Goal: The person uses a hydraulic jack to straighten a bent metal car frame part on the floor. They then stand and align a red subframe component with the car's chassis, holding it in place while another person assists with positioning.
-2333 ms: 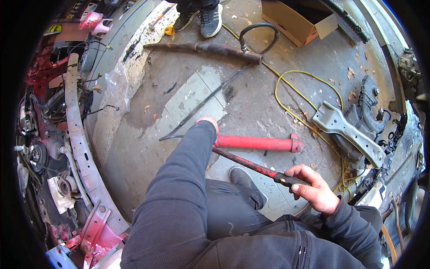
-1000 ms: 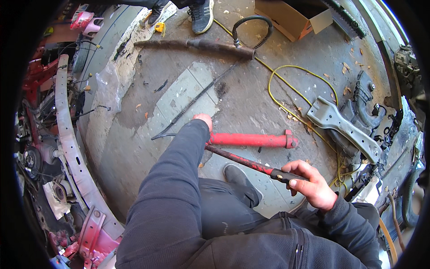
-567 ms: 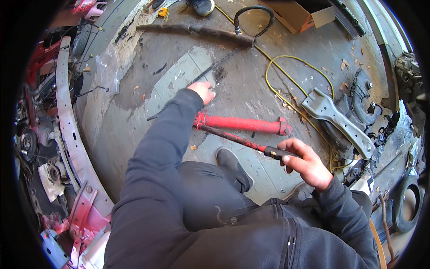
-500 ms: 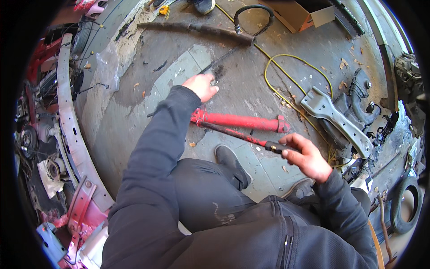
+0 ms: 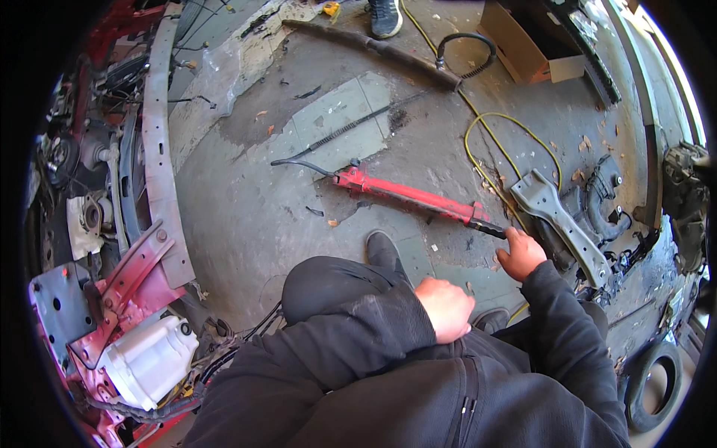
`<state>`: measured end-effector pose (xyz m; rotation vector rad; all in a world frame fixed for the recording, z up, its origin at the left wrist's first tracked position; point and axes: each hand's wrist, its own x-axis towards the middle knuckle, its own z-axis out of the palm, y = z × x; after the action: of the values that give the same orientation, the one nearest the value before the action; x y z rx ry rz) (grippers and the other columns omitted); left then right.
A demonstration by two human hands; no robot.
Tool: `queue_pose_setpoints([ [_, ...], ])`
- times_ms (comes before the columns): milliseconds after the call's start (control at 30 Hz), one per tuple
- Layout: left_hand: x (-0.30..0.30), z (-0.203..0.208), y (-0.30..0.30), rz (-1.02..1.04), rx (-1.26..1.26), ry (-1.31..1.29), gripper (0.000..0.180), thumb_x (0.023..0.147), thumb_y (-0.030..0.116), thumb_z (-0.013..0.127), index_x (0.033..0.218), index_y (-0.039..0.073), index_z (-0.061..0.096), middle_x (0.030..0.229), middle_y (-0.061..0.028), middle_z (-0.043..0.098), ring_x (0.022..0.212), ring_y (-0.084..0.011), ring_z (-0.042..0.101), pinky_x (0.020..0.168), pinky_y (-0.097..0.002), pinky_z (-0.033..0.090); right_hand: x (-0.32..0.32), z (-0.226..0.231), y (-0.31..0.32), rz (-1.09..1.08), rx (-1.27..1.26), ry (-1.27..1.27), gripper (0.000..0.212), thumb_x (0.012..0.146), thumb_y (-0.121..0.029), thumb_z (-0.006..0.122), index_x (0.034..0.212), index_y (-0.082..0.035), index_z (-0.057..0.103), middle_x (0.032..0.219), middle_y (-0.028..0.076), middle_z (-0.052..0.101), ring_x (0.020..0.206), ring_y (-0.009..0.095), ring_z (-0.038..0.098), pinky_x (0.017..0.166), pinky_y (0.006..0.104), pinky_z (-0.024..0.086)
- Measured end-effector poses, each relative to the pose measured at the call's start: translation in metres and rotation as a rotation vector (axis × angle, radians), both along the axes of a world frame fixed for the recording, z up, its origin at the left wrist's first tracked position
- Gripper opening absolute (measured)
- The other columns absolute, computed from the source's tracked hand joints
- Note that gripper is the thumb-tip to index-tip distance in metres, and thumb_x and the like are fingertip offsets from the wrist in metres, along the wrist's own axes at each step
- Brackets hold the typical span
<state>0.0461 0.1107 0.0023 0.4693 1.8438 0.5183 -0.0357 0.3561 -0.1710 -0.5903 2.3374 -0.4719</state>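
A red hydraulic hand pump [image 5: 418, 200] lies on the floor in front of me, its lever lowered along the body. At the lever's end, my right hand [image 5: 524, 255] has its fingers closed on the black grip [image 5: 489, 228]. From the pump's left end a black hose [image 5: 302, 163] bends back and runs up to the right across the floor. My left hand [image 5: 447, 310] is held close to my body above my legs, apart from the pump. Its fingers are curled under, and whatever they may hold is hidden.
A long rusty metal tube [image 5: 373, 48] lies farther off, below a person's shoe [image 5: 386, 19]. A yellow cord [image 5: 472, 138] loops near a grey metal bracket [image 5: 564, 216]. Car body parts [image 5: 160, 134] line the left; a cardboard box [image 5: 515, 45] and tire [image 5: 657, 388] are at right.
My left hand has drawn back from the hose toward my body. The pump's lever has swung down against its body, with my right hand at its end. The view has shifted left.
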Motion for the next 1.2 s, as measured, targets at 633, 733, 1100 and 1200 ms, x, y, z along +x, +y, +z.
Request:
queue_pose_setpoints([
  [633, -0.014, -0.023, 0.009, 0.272, 0.14, 0.141, 0.052, 0.095, 0.043, 0.077, 0.13, 0.004, 0.07, 0.127, -0.0247, 0.074, 0.12, -0.0452, 0.075, 0.103, -0.0585, 0.06, 0.122, 0.259, 0.166, 0.342, -0.271, 0.001, 0.058, 0.064, -0.028, 0.08, 0.117, -0.002, 0.077, 0.137, 0.023, 0.073, 0.133, 0.048, 0.065, 0.119, 0.0689, 0.045],
  [733, 0.021, -0.04, 0.015, 0.42, 0.127, 0.116, 0.05, 0.095, 0.041, 0.076, 0.129, 0.004, 0.07, 0.127, -0.025, 0.074, 0.119, -0.0464, 0.074, 0.102, -0.058, 0.06, 0.134, 0.279, 0.159, 0.318, -0.28, -0.115, 0.057, 0.067, -0.029, 0.079, 0.117, -0.003, 0.077, 0.135, 0.021, 0.075, 0.131, 0.046, 0.067, 0.116, 0.0668, 0.048],
  [1100, 0.171, 0.075, 0.012, 0.716, 0.014, 0.095, 0.032, 0.1, 0.025, 0.065, 0.122, 0.004, 0.071, 0.127, -0.0223, 0.075, 0.123, -0.0461, 0.072, 0.105, -0.0579, 0.058, 0.174, 0.314, 0.091, 0.368, -0.359, -0.259, 0.039, 0.082, -0.023, 0.075, 0.115, -0.003, 0.077, 0.128, 0.018, 0.076, 0.128, 0.041, 0.065, 0.12, 0.0577, 0.045],
  [1200, 0.194, 0.142, -0.012, 0.8, -0.045, 0.243, 0.034, 0.1, 0.026, 0.069, 0.127, 0.006, 0.071, 0.125, -0.0215, 0.075, 0.119, -0.0447, 0.072, 0.102, -0.0576, 0.058, 0.193, 0.321, 0.074, 0.488, -0.128, -0.177, 0.036, 0.092, -0.033, 0.073, 0.117, -0.007, 0.076, 0.128, 0.015, 0.076, 0.131, 0.04, 0.065, 0.12, 0.0608, 0.043],
])
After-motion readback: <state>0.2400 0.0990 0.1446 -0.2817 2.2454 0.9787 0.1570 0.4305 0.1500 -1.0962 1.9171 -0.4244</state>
